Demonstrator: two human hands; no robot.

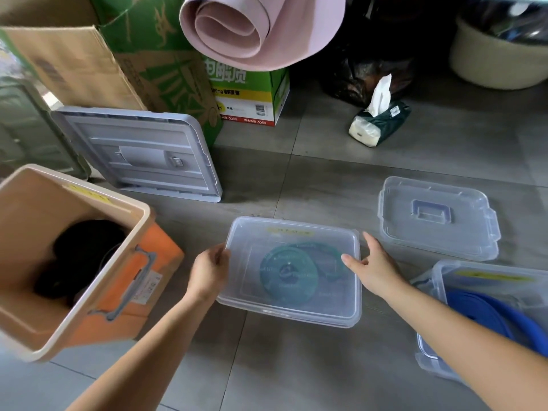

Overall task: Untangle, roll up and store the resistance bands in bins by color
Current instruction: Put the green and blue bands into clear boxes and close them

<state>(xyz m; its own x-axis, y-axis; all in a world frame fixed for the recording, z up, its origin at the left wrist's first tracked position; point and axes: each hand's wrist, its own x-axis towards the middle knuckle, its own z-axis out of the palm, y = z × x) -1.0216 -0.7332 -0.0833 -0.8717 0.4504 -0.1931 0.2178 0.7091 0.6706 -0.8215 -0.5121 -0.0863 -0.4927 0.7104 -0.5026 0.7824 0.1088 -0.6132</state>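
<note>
Two hands bracket the lidded clear bin (296,317), its long axis running between them: left hand (209,271) grips its left rim, right hand (373,265) rests spread-fingered on its right edge, green band (289,272) coiled inside.

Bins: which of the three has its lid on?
The clear middle bin, holding the green band, between the left hand and the right hand. The orange bin with black bands and the far-right bin with the blue band are open.
</note>
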